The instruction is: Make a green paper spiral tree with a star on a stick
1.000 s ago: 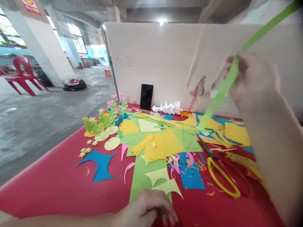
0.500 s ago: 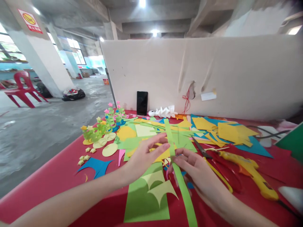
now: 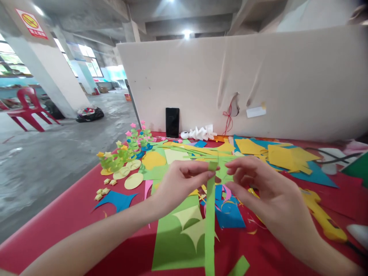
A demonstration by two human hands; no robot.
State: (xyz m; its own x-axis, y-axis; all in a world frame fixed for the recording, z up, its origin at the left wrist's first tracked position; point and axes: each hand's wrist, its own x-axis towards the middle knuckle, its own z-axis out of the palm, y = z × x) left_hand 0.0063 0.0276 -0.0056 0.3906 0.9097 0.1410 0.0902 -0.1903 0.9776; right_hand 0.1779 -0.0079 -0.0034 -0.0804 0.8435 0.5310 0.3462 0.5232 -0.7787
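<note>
Long green paper strip (image 3: 210, 218), hanging upright

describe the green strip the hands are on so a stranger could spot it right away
On the red table, look above the heap of coloured paper scraps. The left hand pinches the top of a long green paper strip, the right hand beside it. Unlike the flat scraps, it hangs straight down, narrow and long.
</note>
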